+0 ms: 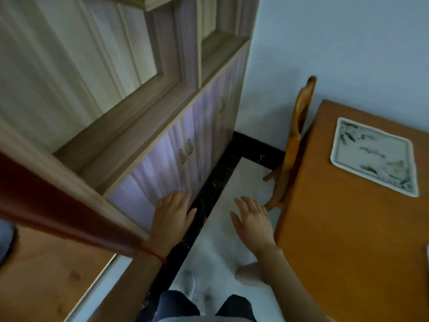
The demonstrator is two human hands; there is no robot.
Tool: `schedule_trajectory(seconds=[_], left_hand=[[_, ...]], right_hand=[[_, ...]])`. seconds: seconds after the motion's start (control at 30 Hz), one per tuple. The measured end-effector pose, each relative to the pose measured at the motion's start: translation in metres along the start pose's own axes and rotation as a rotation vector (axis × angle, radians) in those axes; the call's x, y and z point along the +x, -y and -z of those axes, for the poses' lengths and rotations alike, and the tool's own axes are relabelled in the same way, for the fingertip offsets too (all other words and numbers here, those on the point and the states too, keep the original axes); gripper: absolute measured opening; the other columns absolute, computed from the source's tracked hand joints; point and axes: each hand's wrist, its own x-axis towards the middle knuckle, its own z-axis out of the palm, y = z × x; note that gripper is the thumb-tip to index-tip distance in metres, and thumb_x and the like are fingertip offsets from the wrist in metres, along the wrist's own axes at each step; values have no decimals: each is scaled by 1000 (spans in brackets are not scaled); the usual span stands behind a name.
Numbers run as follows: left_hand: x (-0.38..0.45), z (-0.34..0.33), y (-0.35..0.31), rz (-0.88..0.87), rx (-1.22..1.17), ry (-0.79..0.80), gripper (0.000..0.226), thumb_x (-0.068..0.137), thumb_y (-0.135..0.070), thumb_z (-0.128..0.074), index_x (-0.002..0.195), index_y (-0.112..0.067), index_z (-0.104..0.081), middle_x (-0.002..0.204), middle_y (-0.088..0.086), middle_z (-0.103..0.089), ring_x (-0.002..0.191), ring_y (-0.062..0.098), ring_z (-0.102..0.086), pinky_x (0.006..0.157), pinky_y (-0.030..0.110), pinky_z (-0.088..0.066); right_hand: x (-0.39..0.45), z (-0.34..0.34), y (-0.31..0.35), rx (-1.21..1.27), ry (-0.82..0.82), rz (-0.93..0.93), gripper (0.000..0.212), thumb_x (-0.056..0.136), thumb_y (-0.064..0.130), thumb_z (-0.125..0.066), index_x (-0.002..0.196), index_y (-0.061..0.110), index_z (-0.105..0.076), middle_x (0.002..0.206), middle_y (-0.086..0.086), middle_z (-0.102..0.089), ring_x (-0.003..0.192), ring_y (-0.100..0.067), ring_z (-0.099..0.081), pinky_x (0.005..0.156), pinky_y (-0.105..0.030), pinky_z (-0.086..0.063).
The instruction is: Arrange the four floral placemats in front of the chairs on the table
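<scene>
One floral placemat (375,156) lies flat on the wooden table (336,240), at about two o'clock in the view, near the table's far end and close to the edge where a wooden chair (294,140) is tucked in at one o'clock. Its printed side faces up, with leaf sprigs in the corners, and it sits slightly askew to the table edge. At the right border, near four o'clock, a pale sliver (427,259) shows on the table; it may be the edge of another mat, but too little is in view to tell.

By my reading, at least one of the four mats is placed, and the other three cannot be accounted for from here, since most of the table lies outside the view.

Both hands are off the table and hold nothing. The right hand (251,219) hovers over the pale floor (218,228) at about five o'clock of centre, fingers spread and straight, just beside the table's near corner and well apart from the placemat, which lies up at its two o'clock. The left hand (173,214) floats at seven o'clock, fingers relaxed, in front of the cabinet doors (162,163) of a tall wooden cupboard, farther still from the mat
</scene>
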Motion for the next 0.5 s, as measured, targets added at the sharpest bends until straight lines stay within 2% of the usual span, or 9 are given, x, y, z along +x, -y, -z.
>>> schedule_trajectory(seconds=[0.17,0.3,0.4,0.5], left_hand=[[53,-8,3,-143,-33,88,47,84,-39,-39,107,-4,-61,103,13,-66,91,31,-64,75,38,-53],[91,-10,1,-225,-20,117,49,84,-39,-38,107,-4,-63,105,13,-67,93,31,-64,75,38,-52],[119,-15,-6,-283,-42,140,50,85,-39,-38,109,-2,-63,107,16,-66,96,32,-64,76,40,-54],[148,-23,-19,-318,-89,159,51,85,-39,-38,109,0,-62,108,19,-66,97,35,-63,76,44,-55]], right_hand=[[18,1,-8,-13,-12,-181,35,82,29,-55,109,9,-63,108,-12,-66,95,-30,-64,78,-39,-53],[33,6,-12,-29,-55,-279,35,82,30,-54,107,9,-63,106,-12,-66,95,-30,-64,78,-39,-53],[45,11,-23,-47,-63,-337,40,85,36,-44,109,9,-62,107,-11,-66,96,-29,-64,78,-39,-53],[56,15,-43,-54,-66,-410,37,87,34,-48,111,10,-61,112,-10,-65,101,-28,-62,82,-39,-52]])
